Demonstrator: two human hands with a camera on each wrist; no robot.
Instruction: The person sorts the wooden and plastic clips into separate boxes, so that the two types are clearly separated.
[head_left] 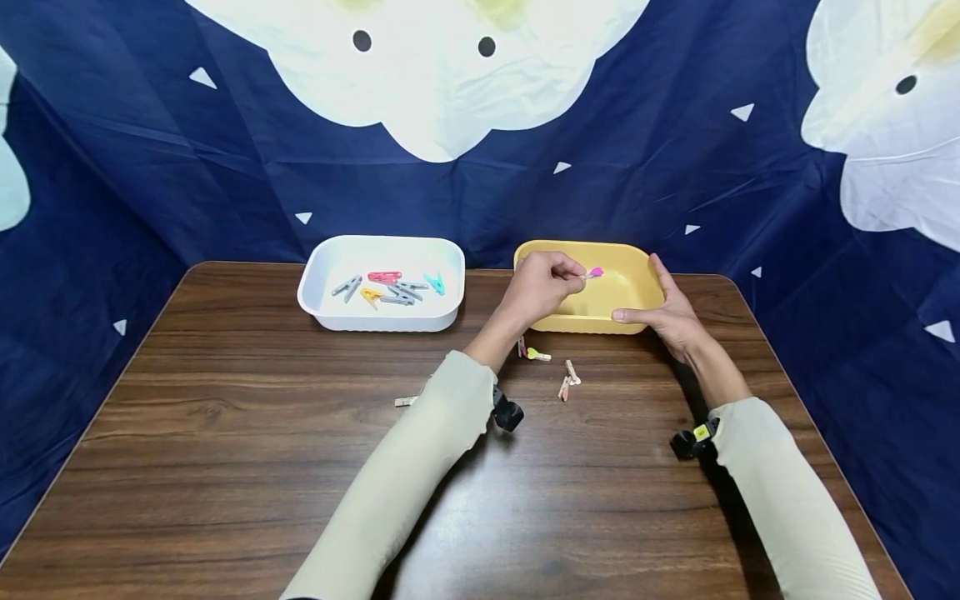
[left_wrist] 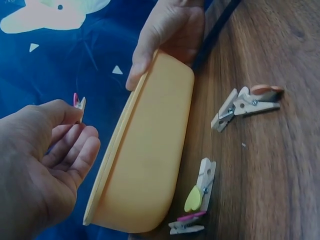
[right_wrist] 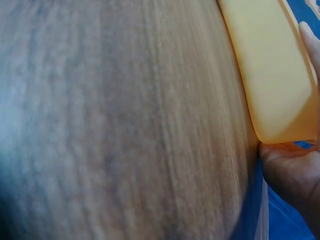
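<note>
My left hand (head_left: 542, 287) pinches a small wooden clothespin (head_left: 591, 274) with a pink decoration, held above the yellow bin (head_left: 577, 326). In the left wrist view, that clothespin (left_wrist: 80, 106) sticks up from between thumb and forefinger. The right hand (head_left: 671, 317) holds the bin's right end, its thumb at the front rim and its fingers along the side. On the table in front of the bin lie a clothespin with a yellow-green heart (left_wrist: 195, 198), one with a pink piece (left_wrist: 187, 226), and two more wooden clothespins (left_wrist: 255, 102) close together.
To the left stands a white bin (head_left: 381, 323) holding several plastic clothespins (head_left: 405, 292) in grey, red, yellow and teal. Another wooden clothespin (head_left: 405, 402) lies beside the left forearm, partly hidden by the sleeve. Dark blue cloth (head_left: 420, 200) hangs behind the wooden table (head_left: 225, 433).
</note>
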